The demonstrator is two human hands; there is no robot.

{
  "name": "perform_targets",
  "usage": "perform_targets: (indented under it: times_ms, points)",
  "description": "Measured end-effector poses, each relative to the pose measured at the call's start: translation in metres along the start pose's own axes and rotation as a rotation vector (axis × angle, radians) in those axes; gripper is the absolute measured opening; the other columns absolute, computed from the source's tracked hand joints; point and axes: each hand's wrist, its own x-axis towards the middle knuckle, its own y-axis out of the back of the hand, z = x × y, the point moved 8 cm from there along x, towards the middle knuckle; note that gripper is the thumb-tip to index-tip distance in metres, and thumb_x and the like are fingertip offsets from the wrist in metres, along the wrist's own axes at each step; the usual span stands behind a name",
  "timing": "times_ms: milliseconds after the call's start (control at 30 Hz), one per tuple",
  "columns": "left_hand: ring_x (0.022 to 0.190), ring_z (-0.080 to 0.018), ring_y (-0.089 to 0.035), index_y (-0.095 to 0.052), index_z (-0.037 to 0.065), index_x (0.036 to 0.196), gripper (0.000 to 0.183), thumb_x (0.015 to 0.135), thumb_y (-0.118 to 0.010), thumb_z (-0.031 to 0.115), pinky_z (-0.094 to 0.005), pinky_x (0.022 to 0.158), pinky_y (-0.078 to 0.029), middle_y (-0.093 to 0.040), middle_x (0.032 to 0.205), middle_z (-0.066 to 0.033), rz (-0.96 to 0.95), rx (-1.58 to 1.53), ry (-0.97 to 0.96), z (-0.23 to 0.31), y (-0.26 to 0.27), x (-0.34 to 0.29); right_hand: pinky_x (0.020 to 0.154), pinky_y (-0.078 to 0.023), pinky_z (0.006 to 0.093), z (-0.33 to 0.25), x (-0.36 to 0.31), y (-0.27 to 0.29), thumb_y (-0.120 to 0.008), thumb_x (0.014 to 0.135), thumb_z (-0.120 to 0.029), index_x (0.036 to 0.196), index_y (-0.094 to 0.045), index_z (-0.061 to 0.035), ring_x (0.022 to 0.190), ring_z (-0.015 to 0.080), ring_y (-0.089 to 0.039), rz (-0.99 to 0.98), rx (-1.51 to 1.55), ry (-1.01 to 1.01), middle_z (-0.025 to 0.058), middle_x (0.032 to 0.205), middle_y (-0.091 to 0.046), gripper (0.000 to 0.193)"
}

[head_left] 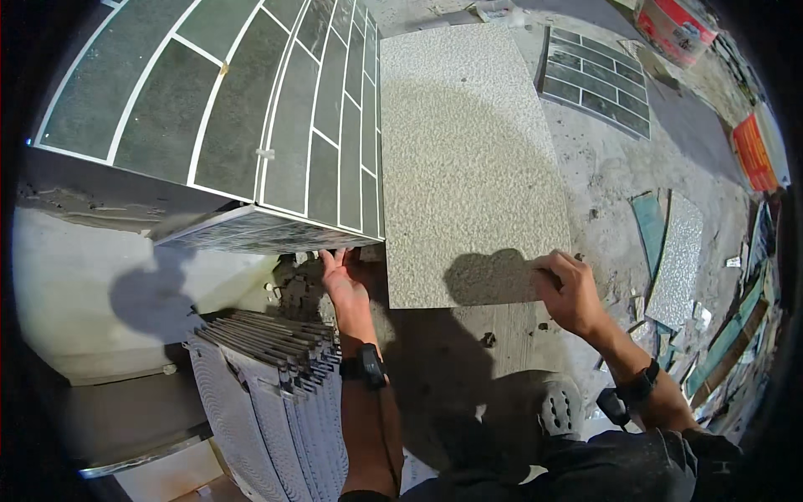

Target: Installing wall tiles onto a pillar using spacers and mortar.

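A large tile [468,167] with its pale, bumpy back showing is beside the dark green tiled block [284,109]. My right hand [569,293] is closed on this tile's lower right edge, thumb and fingers pinching it. Its shadow falls across the tile's surface. Just left of the tile's lower left corner, my left hand [346,289] reaches up to the block's lower edge, palm showing. Its fingers look stretched out, with the tips partly in shadow, and I see nothing held in them.
A stack of ridged-back tiles [268,402] stands left of my left forearm. A green brick-pattern tile [595,79] lies on the floor at the far right. Broken tile pieces [676,259] litter the right side. A red bucket [676,32] and an orange-and-white container [759,151] stand beyond.
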Motion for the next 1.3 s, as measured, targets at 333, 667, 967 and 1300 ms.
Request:
perform_targets:
  times_ms: [333,667,967,1300]
  points:
    - [0.132,-0.0308,-0.053,-0.046,-0.005,0.147,0.075,0.104,-0.048,0.056,-0.045,0.112,-0.042,-0.055,0.148,-0.0143,-0.073,-0.017,-0.065,0.006,0.013,0.012,0.067,-0.054,0.0402,-0.011,0.002,-0.009,-0.068,0.09,-0.005,0.099,-0.069,0.002,0.074,0.0355,-0.069,-0.03,-0.06,0.046,0.0182,0.086,-0.068,0.012]
    - [0.1,-0.0198,-0.062,-0.069,0.0,0.112,0.055,0.103,-0.055,0.052,-0.034,0.097,-0.046,-0.07,0.103,-0.0064,-0.039,-0.112,-0.026,-0.008,-0.012,-0.003,0.067,-0.054,0.0395,-0.002,0.002,-0.016,-0.068,0.088,-0.006,0.094,-0.069,0.002,0.075,0.0355,-0.069,-0.033,-0.092,-0.029,0.0185,0.085,-0.069,0.01]
    - [0.107,-0.0211,-0.062,-0.065,-0.003,0.128,0.066,0.102,-0.054,0.057,-0.0363,0.1,-0.046,-0.07,0.115,-0.0065,0.072,-0.011,-0.032,-0.007,0.01,0.006,0.066,-0.054,0.0394,-0.007,0.002,-0.016,-0.069,0.087,-0.006,0.092,-0.069,0.0024,0.073,0.034,-0.069,-0.019,-0.122,0.019,0.0182,0.083,-0.068,0.01]
    - [0.092,-0.0195,-0.062,-0.069,0.001,0.107,0.054,0.102,-0.058,0.053,-0.0346,0.091,-0.047,-0.068,0.094,-0.0057,0.06,-0.086,-0.045,-0.003,-0.001,-0.004,0.066,-0.054,0.0384,-0.006,0.002,-0.019,-0.07,0.087,-0.007,0.093,-0.069,0.0024,0.072,0.0332,-0.069,-0.025,-0.11,-0.012,0.0175,0.083,-0.069,0.011]
